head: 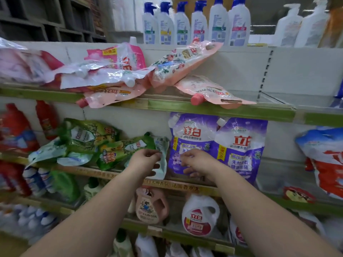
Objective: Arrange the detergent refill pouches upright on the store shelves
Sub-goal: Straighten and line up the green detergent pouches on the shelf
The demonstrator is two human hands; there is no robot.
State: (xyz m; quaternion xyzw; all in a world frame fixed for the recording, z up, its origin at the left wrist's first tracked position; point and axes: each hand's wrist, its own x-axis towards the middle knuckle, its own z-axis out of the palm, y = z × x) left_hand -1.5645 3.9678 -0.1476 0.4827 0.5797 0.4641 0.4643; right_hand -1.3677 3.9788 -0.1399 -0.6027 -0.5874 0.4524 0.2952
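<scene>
Green-edged store shelves [222,110] fill the view, and the pink pouches [167,71] above lie toppled. On the middle shelf the left hand [146,160] pinches a pale green pouch [161,158], apparently to stand it beside two upright purple pouches [219,145] (both printed 立白). The right hand [196,162], fingers loosely curled, rests against the nearer purple one, likely steadying it.
</scene>
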